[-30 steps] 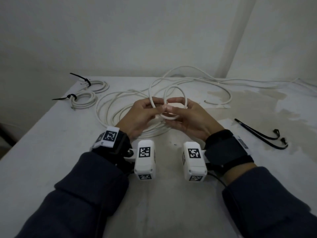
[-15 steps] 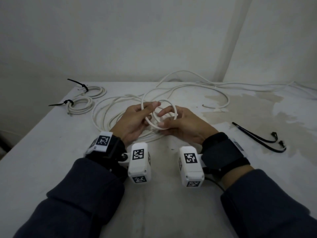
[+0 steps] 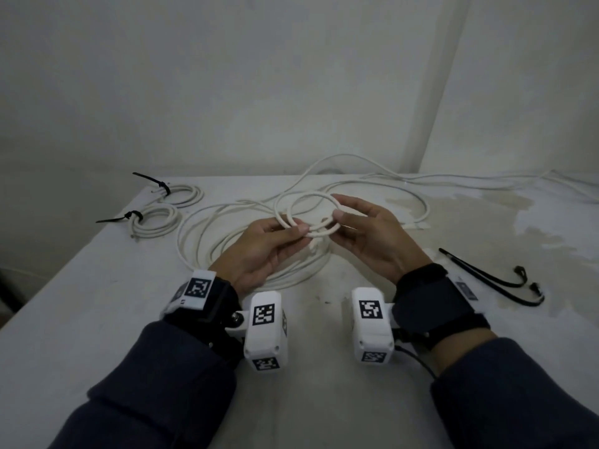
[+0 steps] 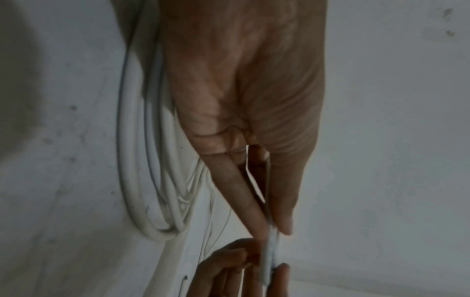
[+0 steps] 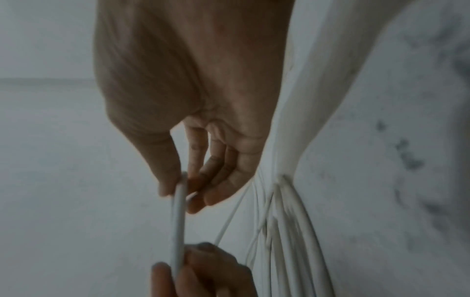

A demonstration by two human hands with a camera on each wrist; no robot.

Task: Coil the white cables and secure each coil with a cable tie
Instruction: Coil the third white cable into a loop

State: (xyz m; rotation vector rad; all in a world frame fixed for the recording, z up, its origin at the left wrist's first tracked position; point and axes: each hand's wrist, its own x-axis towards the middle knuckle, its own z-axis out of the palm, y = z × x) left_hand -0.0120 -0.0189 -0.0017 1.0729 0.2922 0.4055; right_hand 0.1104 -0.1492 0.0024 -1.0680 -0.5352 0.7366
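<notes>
I hold a small coil of white cable [image 3: 308, 202] above the table, two loops wide. My left hand [image 3: 291, 229] pinches its near-left side between thumb and fingers. My right hand [image 3: 338, 211] pinches its right side between thumb and fingertips. In the left wrist view the cable [image 4: 269, 253] runs edge-on from my left hand [image 4: 276, 227] to the right hand's fingers. The right wrist view shows the cable [image 5: 178, 219] pinched by my right hand [image 5: 178, 188]. Beneath lies a loose pile of white cable [image 3: 207, 244], with strands trailing to the back right.
Two tied coils [image 3: 155, 218] [image 3: 181, 194] with black ties lie at the table's back left corner. Two loose black cable ties [image 3: 492, 278] lie on the right, near a stained patch [image 3: 486, 215] of the table top. A wall stands close behind.
Both hands lifted the small coil and moved apart to its opposite sides; the coil now has a second loop and looks wider than a second ago.
</notes>
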